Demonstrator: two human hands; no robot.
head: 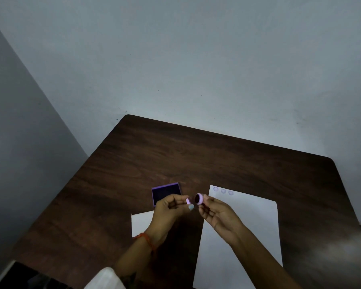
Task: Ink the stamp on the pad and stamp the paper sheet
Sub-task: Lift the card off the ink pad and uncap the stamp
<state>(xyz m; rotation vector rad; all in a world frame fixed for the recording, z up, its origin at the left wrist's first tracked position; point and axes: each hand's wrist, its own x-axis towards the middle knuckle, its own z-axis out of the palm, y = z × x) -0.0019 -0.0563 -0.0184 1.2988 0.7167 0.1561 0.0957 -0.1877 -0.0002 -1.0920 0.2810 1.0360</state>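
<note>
A paper sheet (242,232) is lying below the right hand (219,215), where a round stamp (199,198) is being pinched, face turned leftward; a small cap (188,201) is being pinched by the left hand (169,207), the ink pad (166,193) just beyond it.

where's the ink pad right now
In the head view the ink pad lies open on the dark table, left of the paper sheet and just beyond the left hand.

A round pink stamp (199,199) is tilting above the table, between the open purple pad (166,193) and the thrice-stamped white sheet (250,226).
</note>
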